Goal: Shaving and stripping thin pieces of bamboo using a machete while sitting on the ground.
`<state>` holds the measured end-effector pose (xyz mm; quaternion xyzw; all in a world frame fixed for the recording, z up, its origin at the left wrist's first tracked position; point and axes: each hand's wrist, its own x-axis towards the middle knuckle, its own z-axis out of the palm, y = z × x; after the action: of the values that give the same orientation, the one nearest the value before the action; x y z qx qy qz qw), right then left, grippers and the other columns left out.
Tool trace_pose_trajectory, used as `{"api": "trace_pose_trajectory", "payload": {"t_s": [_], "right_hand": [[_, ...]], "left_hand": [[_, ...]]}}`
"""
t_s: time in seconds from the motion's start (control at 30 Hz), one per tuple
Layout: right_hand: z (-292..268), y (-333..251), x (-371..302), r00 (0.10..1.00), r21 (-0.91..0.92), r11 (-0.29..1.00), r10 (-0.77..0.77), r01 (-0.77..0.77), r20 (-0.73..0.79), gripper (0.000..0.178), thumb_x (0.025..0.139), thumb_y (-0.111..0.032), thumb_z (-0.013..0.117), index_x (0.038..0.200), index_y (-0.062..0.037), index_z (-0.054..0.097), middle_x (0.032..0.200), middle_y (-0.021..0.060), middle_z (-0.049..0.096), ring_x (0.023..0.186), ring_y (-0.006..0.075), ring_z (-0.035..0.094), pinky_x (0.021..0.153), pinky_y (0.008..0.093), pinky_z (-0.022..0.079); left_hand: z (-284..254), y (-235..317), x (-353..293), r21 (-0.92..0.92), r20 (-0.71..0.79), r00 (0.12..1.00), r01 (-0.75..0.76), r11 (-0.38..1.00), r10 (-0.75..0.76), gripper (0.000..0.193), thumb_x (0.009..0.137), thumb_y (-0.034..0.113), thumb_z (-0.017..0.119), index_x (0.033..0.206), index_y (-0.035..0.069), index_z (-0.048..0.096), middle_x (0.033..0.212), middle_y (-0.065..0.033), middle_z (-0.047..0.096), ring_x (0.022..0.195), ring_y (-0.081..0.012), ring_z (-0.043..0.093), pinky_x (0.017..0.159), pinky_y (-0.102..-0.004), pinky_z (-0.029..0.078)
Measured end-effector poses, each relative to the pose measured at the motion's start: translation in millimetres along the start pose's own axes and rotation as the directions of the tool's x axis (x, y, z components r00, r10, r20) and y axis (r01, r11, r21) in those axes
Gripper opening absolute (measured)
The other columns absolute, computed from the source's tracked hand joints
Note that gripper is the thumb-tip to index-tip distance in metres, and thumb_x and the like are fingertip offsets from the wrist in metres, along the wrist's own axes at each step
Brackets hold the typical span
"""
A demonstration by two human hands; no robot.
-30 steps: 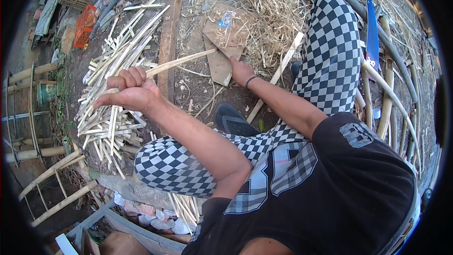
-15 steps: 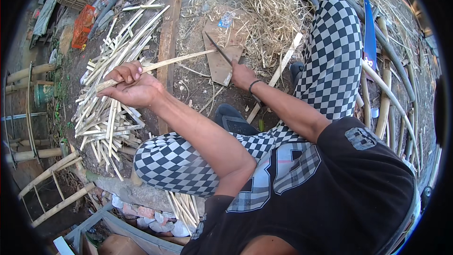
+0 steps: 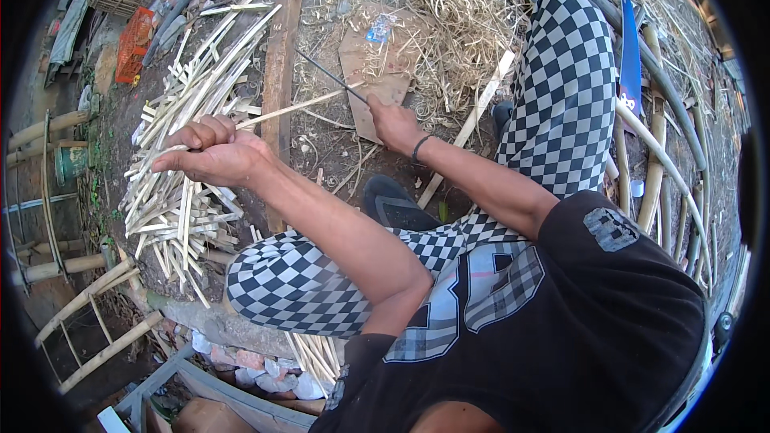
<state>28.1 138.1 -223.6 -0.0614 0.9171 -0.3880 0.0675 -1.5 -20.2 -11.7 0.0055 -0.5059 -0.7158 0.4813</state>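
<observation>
Gripping the pale strip [image 3: 298,105], probably light and springy, suitably toward its left end: left hand [image 3: 215,149]. Right hand [image 3: 393,124] clasps the knife [image 3: 331,75].

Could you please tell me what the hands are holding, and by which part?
The left hand holds a pale strip near its left end; the right hand holds a dark-bladed knife by its near end, the handle mostly hidden.

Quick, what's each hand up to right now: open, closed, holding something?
Left hand: closed, holding a pale strip.
Right hand: closed, holding a thin dark-bladed knife.
</observation>
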Motion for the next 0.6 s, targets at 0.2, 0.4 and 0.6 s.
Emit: {"api": "trace_pose_trajectory", "payload": {"t_s": [0.2, 0.4, 0.6], "right_hand": [[-20, -59, -12, 0.99, -0.032, 0.996, -0.075, 0.08, 0.123, 0.034, 0.084, -0.001, 0.048, 0.117, -0.0044, 0.043, 0.081, 0.0286, 0.067, 0.082, 0.0477, 0.067, 0.071, 0.0549, 0.052], [8, 41, 4, 0.986, -0.11, 0.982, 0.157, -0.151, 0.053, 0.029, 0.089, -0.004, 0.048, 0.117, -0.0023, 0.044, 0.086, 0.0269, 0.068, 0.083, 0.0453, 0.068, 0.073, 0.0543, 0.054], [1, -15, -9, 0.985, -0.077, 0.989, 0.132, -0.123, 0.112, 0.025, 0.088, -0.006, 0.048, 0.112, -0.0041, 0.044, 0.087, 0.0281, 0.068, 0.086, 0.0457, 0.068, 0.076, 0.0553, 0.052]], "left_hand": [[-11, -2, 3, 0.039, -0.05, 0.999, -0.017, 0.999, 0.019, 0.06, 0.098, 0.068, 0.033, 0.067, 0.019, 0.018, 0.056, 0.0056, 0.012, 0.046, -0.0081, 0.012, 0.043, -0.0256, 0.01], [-10, -3, 2, 0.003, -0.049, 0.999, 0.003, 1.0, -0.003, 0.061, 0.098, 0.069, 0.032, 0.067, 0.018, 0.018, 0.056, 0.0059, 0.013, 0.046, -0.0078, 0.012, 0.042, -0.0256, 0.011], [-4, 4, 4, 0.052, -0.06, 0.998, 0.039, 0.998, -0.036, 0.062, 0.097, 0.07, 0.034, 0.066, 0.017, 0.025, 0.055, 0.0046, 0.017, 0.047, -0.0094, 0.014, 0.044, -0.0251, 0.014]]}}
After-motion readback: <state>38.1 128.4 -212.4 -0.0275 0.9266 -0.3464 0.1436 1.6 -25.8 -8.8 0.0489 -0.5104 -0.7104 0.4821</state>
